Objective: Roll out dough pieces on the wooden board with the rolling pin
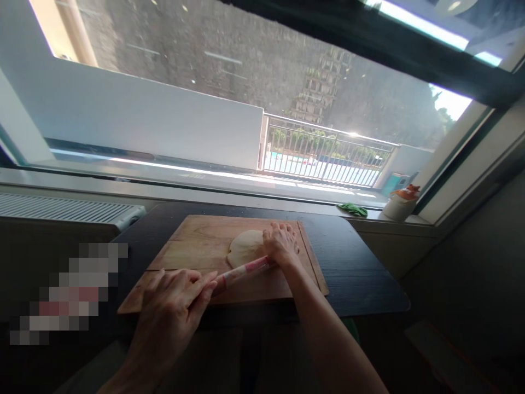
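Observation:
A rolling pin (241, 272) with pink and pale patches slants across the near side of a wooden board. My left hand (176, 295) is closed over its near-left end, thumb and fingers together. On the other end, my right hand (282, 243) bends over the pin, its fingers reaching past it and hiding that end. A flat, roundish sheet of pale dough (244, 249) lies on the wooden board (197, 232), just beyond the pin. The right hand covers the dough's right edge.
The board rests on a dark table (353, 262) beside a wide window. On the sill are a green cloth (353, 209) and a white pot (398, 208) with an orange-brown top. A white radiator (69, 210) stands at the left. A pixelated patch covers the lower left.

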Available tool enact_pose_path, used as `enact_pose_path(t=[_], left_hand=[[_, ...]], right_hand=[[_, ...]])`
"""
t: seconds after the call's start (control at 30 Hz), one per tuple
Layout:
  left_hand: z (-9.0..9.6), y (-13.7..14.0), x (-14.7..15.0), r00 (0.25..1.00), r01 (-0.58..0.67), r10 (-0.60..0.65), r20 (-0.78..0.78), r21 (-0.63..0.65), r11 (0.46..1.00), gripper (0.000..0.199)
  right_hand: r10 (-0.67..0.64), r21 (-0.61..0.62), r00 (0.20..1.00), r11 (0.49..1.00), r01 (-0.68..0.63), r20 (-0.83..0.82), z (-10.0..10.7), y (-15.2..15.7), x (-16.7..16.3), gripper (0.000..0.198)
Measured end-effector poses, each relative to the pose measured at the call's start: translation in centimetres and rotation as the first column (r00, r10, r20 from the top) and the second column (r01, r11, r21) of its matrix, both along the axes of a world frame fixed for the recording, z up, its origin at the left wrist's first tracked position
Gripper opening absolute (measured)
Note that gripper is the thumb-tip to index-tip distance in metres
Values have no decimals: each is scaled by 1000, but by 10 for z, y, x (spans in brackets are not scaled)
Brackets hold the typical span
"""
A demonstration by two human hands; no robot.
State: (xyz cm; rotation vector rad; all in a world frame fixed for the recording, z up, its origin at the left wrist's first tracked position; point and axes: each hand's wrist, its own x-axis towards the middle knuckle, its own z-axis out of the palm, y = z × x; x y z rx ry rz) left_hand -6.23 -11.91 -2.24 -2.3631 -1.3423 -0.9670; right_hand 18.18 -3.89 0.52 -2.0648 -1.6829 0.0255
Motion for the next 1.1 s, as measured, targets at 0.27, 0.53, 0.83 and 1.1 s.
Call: enact_pose_path(t=[0.27,0.53,0.83,1.1], left_hand=[[-2,-7,4,1000,19,-19,1,-23,1000,28],[21,62,5,977,-205,195,-91,-118,972,35],[9,94,6,974,-210,187,-129,-193,959,40],[24,98,28,976,-164,116,-187,-269,949,40]], right_hand=[[-26,39,999,999,26,23,-7,-15,1,43],[32,-65,999,997,-35,-34,9,29,-7,38],[108,136,994,985,-105,-18,-5,-44,-25,42],[155,213,988,965,-155,15,-12,-91,-44,36]])
